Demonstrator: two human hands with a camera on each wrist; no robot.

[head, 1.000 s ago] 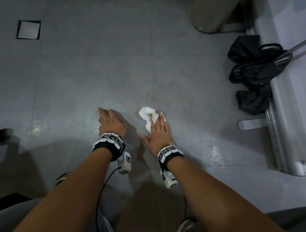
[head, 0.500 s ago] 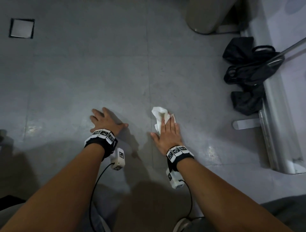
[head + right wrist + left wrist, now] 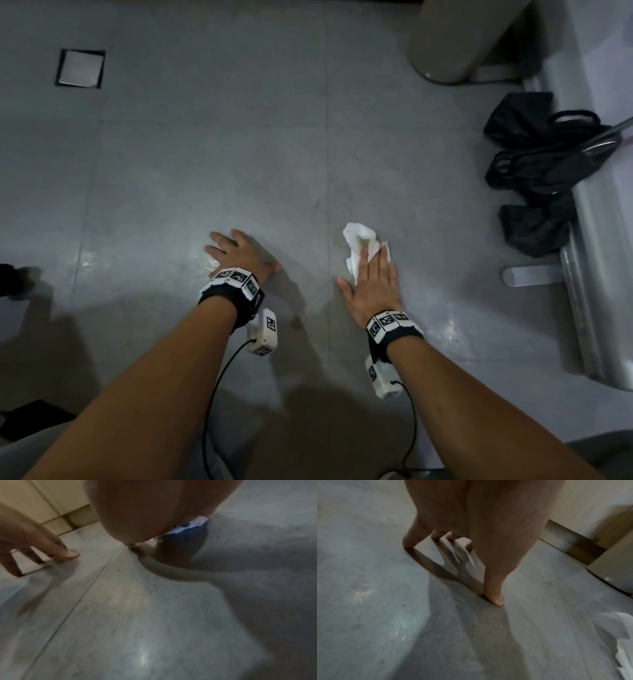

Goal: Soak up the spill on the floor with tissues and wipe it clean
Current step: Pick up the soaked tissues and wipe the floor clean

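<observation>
A crumpled white tissue (image 3: 358,245) lies on the grey tiled floor (image 3: 239,154), just right of a tile joint. My right hand (image 3: 373,277) lies flat on it with straight fingers and presses it down; the tissue's far end sticks out past the fingertips. In the right wrist view a white edge of the tissue (image 3: 197,522) shows under the palm. My left hand (image 3: 236,255) is braced on the floor to the left, its spread fingertips (image 3: 496,600) touching the tile and holding nothing. The tissue (image 3: 621,642) shows at the left wrist view's right edge. No clear puddle is visible.
A square floor drain (image 3: 80,68) sits at the far left. A beige bin base (image 3: 455,41) stands at the top right. Black bags (image 3: 544,164) lie against a metal rail (image 3: 596,291) along the right side.
My right hand has slid the tissue to the right across the tile joint. The left hand stays braced on the floor, fingers more spread.
</observation>
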